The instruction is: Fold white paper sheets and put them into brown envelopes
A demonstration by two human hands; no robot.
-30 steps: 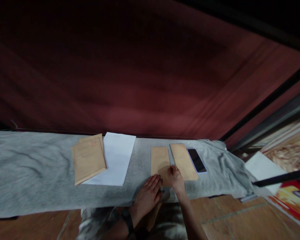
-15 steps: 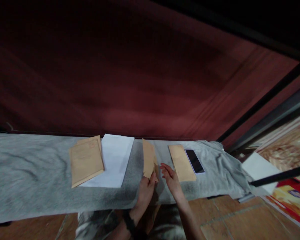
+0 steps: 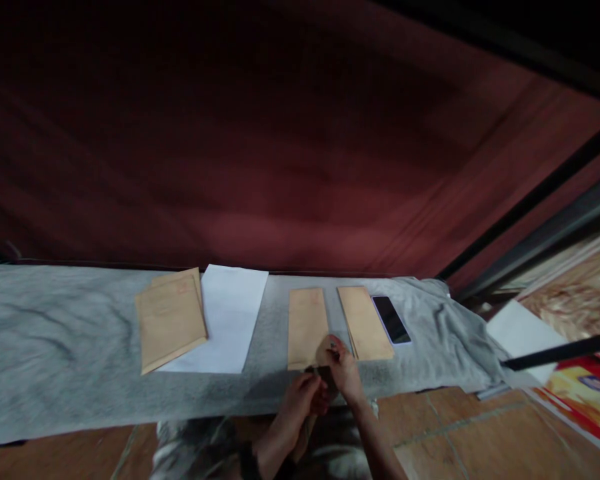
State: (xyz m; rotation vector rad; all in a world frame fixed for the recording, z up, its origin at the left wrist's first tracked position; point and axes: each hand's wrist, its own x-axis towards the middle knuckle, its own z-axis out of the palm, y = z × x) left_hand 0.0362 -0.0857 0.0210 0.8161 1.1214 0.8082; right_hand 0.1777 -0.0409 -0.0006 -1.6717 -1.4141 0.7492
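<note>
A brown paper envelope [image 3: 306, 323] lies on the grey cloth in front of me, its near end close to both hands. My left hand [image 3: 296, 403] is just below that end with its fingers curled in. My right hand [image 3: 345, 370] is at the near right corner, thumb and fingertips pinched together. Whatever either hand has between its fingers is dark and too small to make out. To the right lie more long brown envelopes [image 3: 366, 325], overlapping.
White paper sheets [image 3: 235, 320] lie left of the envelope, partly under a pile of wider brown envelopes [image 3: 173, 320]. A phone [image 3: 392, 320] lies at the right. The grey cloth [image 3: 70, 347] covers a narrow bench against a dark red panel [image 3: 290, 220].
The envelope that my left hand held tilted now lies flat on the cloth. My left hand has left it and moved down; my right hand has closed into a pinch.
</note>
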